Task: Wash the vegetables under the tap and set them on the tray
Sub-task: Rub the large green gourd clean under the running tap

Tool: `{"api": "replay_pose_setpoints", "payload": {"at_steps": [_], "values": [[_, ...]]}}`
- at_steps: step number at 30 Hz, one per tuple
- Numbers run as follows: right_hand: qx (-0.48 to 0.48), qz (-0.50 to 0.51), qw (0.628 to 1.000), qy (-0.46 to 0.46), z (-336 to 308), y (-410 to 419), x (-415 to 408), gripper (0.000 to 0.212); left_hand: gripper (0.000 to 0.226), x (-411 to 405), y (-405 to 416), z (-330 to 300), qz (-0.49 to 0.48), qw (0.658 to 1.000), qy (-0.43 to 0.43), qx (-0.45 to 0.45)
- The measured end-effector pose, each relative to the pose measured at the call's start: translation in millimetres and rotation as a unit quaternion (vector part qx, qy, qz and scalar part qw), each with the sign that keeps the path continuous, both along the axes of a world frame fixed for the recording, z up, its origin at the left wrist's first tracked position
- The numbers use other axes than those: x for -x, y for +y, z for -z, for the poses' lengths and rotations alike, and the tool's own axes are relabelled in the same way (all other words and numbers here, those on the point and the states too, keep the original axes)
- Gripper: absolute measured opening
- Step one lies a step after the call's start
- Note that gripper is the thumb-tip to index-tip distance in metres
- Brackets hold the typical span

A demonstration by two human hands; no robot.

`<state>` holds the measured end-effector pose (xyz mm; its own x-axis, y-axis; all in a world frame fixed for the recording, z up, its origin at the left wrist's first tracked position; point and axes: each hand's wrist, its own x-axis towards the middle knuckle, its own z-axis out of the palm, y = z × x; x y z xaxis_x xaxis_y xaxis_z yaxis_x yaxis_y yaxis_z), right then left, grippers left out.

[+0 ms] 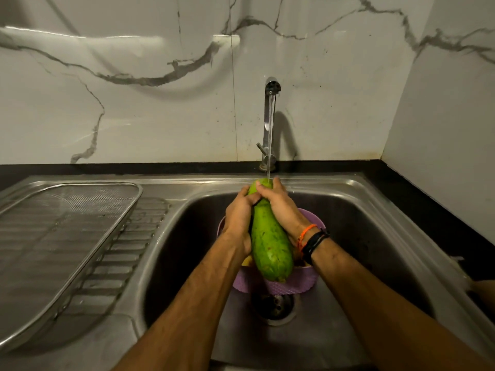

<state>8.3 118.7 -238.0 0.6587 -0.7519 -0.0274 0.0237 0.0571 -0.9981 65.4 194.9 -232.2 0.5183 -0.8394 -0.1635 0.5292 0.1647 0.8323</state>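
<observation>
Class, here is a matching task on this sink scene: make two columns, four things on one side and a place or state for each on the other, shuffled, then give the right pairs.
Things:
1. green gourd
2. mesh tray
3. purple colander
4. tap

Places or states:
A. running
B. in the basin, over the drain
C. on the drainboard, left
D. gripped by both hands

Pairs: 1-D, 2-C, 3-B, 4-A

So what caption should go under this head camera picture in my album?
Both hands, left hand and right hand, hold a green gourd under the running tap.
</observation>
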Motion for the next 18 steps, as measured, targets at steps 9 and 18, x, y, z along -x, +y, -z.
{"api": "replay_pose_setpoints", "payload": {"at_steps": [9,18], "values": [[-0.02,-0.011,1.0,0.002,2,3,-5,0.124,0.046,2,4,-5,-0.018,1.0,-0.011,-0.017],[-0.087,0.03,0.993,-0.078,-1,10,11,0.095,0.034,1,8,-6,-0.041,0.996,-0.029,-0.068]]}}
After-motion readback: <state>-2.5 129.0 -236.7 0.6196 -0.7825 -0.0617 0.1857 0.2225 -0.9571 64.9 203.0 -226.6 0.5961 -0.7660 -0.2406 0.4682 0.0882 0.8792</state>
